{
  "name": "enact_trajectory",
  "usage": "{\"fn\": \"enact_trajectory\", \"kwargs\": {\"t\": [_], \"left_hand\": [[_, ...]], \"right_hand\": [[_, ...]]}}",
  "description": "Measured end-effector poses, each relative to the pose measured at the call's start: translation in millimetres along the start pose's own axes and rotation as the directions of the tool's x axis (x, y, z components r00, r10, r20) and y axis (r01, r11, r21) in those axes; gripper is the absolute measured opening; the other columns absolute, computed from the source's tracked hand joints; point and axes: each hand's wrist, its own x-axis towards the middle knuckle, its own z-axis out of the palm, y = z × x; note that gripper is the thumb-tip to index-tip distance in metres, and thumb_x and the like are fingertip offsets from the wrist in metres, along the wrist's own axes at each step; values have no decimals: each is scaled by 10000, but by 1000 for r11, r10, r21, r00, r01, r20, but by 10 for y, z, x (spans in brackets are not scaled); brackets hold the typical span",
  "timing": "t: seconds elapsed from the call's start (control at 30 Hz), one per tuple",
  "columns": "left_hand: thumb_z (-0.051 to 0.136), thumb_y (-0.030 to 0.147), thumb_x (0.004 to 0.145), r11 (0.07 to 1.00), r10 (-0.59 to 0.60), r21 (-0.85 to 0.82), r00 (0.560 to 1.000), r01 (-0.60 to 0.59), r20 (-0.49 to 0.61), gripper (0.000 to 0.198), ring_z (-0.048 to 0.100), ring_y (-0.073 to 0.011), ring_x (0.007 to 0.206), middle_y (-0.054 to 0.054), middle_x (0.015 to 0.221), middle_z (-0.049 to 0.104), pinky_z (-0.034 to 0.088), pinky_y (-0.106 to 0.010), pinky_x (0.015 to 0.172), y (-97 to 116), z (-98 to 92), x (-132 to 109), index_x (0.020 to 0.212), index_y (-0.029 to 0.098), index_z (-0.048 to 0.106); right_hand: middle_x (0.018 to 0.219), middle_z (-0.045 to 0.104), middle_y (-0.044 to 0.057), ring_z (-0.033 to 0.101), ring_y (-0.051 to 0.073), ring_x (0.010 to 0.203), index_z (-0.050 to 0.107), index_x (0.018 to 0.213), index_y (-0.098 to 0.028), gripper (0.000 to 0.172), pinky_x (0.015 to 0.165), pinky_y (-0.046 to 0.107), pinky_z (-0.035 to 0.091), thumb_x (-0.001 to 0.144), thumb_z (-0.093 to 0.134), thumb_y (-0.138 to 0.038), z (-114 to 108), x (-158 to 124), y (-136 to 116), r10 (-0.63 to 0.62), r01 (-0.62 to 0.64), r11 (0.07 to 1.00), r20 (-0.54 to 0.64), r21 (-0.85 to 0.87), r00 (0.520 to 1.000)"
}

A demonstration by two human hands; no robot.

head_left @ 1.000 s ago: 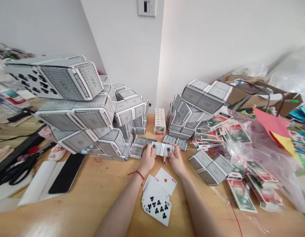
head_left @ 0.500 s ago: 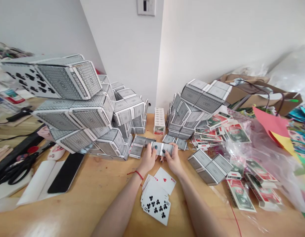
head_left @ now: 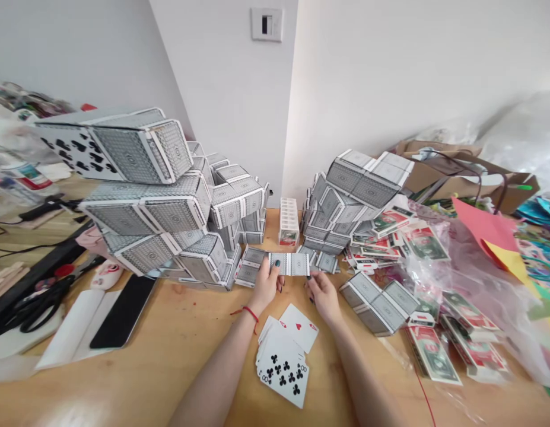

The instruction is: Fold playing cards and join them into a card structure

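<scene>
My left hand (head_left: 268,284), with dark nail polish and a red string at the wrist, pinches the left part of a strip of joined playing cards (head_left: 296,264), grey backs facing me. My right hand (head_left: 323,295) has its fingers curled together, with the fingertips at the strip's lower right corner. Below the hands lies a fanned pile of playing cards (head_left: 281,370) face up, an eight of clubs on top and an ace of hearts (head_left: 304,332) beside it. Just behind the left hand sit flat card pieces (head_left: 248,273) on the table.
Stacked card blocks rise at left (head_left: 168,207) and right (head_left: 352,190). One block (head_left: 379,305) stands near my right arm. Card boxes (head_left: 435,353) and plastic wrap lie further right. A phone (head_left: 123,311), scissors (head_left: 43,299) and white paper (head_left: 70,323) are at left.
My right hand has let go of the strip's right part and moved down and right to its corner. The left hand still holds the strip. The view has tilted slightly up.
</scene>
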Motion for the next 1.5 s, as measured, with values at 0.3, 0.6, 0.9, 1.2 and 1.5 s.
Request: {"fn": "enact_trajectory", "kwargs": {"t": [0.3, 0.6, 0.9, 1.2, 1.5], "left_hand": [[392, 443, 796, 996, -15, -86, 1000, 18, 27, 246, 456, -82, 358, 48, 516, 535, 356, -197, 362, -68, -4, 14, 778, 202, 343], [454, 444, 759, 996, -31, -79, 999, 33, 31, 275, 463, -69, 365, 63, 518, 522, 361, -180, 367, -33, -8, 4, 816, 189, 368], [551, 372, 704, 995, -35, -94, 999, 33, -12, 253, 478, -85, 425, 41, 520, 529, 385, -207, 431, 59, -9, -12, 790, 158, 449], [580, 366, 680, 997, 71, -31, 990, -75, -119, 229, 459, -91, 609, 32, 624, 494, 375, -198, 580, 54, -61, -19, 656, 151, 504], [433, 454, 765, 978, -133, -175, 985, 114, -105, 312, 569, -149, 610, -1, 678, 586, 469, -301, 601, -32, -33, -3, 929, 192, 480]], "right_hand": [[1004, 505, 53, 477, 238, 913, 534, 995, -240, 534, 746, 322, 362, 495, 719, -271, -94, -544, -202, 98, 144, 637, 264, -758, 959], [873, 534, 65, 474, 265, 865, 515, 744, -184, 347, 697, 324, 321, 453, 704, -205, 33, -524, -151, 183, 7, 493, 112, -870, 977], [889, 533, 73, 485, 253, 868, 520, 891, -201, 440, 674, 295, 348, 487, 688, -158, -32, -446, -217, 118, 51, 560, 140, -827, 983], [884, 535, 78, 480, 292, 883, 509, 844, -194, 486, 694, 366, 330, 428, 742, -289, -18, -423, -185, 218, -125, 449, -28, -885, 976], [588, 529, -1, 515, 179, 538, 455, 588, -211, 235, 486, 272, 349, 624, 609, -384, -218, -321, -215, 180, -147, 898, 42, -415, 983]]}}
